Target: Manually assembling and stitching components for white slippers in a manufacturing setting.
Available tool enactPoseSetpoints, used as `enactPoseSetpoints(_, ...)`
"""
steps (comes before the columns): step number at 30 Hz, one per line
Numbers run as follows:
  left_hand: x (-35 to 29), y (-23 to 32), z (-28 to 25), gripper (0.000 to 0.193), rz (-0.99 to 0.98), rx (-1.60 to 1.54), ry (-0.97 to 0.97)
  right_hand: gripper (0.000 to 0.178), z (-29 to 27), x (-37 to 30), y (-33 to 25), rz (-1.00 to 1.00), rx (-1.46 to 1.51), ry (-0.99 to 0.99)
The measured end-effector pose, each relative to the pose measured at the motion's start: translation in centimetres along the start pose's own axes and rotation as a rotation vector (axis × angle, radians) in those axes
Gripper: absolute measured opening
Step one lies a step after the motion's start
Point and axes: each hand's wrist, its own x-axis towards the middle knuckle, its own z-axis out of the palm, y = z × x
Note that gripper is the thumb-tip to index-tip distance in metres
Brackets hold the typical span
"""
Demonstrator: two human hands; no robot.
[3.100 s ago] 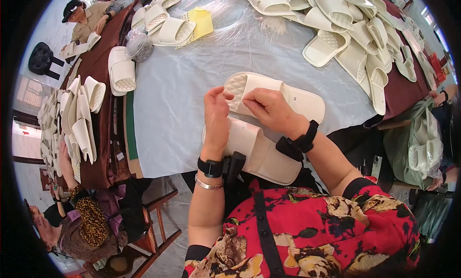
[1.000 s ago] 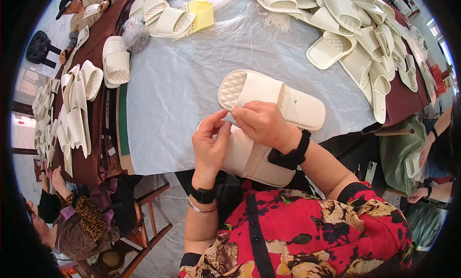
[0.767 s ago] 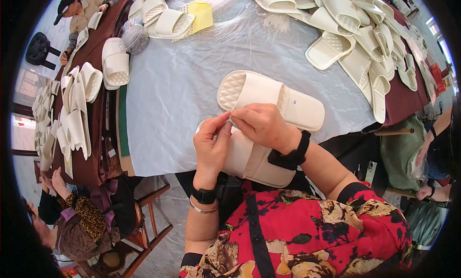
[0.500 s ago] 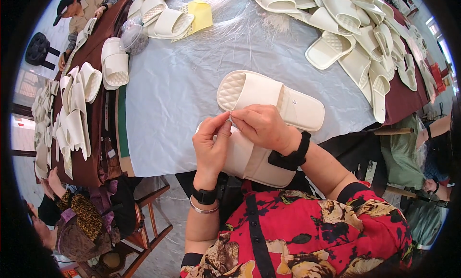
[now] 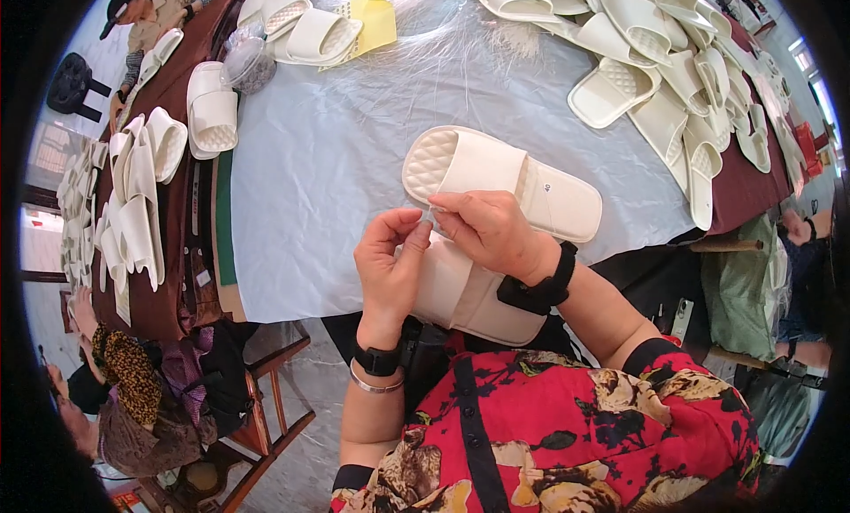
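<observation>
A cream slide slipper (image 5: pixel 484 166) with a quilted insole lies on the table before me, its toe end to the left. Partly under my hands is a second cream slipper (image 5: pixel 496 309), nearer my body. My left hand (image 5: pixel 390 265) comes up beside its strap, thumb and forefinger pinched. From the right, my right hand (image 5: pixel 492 234) reaches over the two slippers, its fingertips also closed in a pinch. Between the two sets of fingertips shows a tiny pale bit (image 5: pixel 428 216), too small to name.
Many cream slippers (image 5: pixel 633 22) are heaped at the far right, more (image 5: pixel 142 203) at the left. A bundle of clear strands (image 5: pixel 452 26) lies at the back, near a yellow card (image 5: pixel 376 23) and a clear round container (image 5: pixel 249 68). Co-workers sit left and right; a wooden chair (image 5: pixel 274 398) stands lower left.
My fingertips have drawn slightly apart, and the pale bit now shows between them. The slippers before me have kept their place. At the right, a co-worker's hand has come into view.
</observation>
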Motion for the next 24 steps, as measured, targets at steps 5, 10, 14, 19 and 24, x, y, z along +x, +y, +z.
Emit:
enactPoseSetpoints(5, 0.08, 0.01, 0.2, 0.014, 0.0, 0.02, 0.0, 0.021, 0.13, -0.12, 0.22, -0.013, 0.032, 0.041)
enactPoseSetpoints(10, 0.05, 0.07, 0.37, 0.013, 0.018, 0.017, -0.016, 0.021, 0.1, -0.33, 0.36, 0.021, 0.061, 0.013)
enactPoseSetpoints(14, 0.07, -0.04, 0.35, 0.013, 0.026, 0.017, -0.023, 0.02, 0.06, -0.36, 0.33, 0.026, 0.092, 0.023)
enactPoseSetpoints(19, -0.03, -0.08, 0.31, 0.012, 0.023, 0.026, -0.024, 0.019, 0.01, -0.34, 0.31, 0.034, 0.097, 0.017)
enactPoseSetpoints(24, -0.04, -0.15, 0.27, 0.012, 0.022, 0.05, -0.025, 0.018, -0.08, -0.3, 0.3, 0.039, 0.086, 0.008)
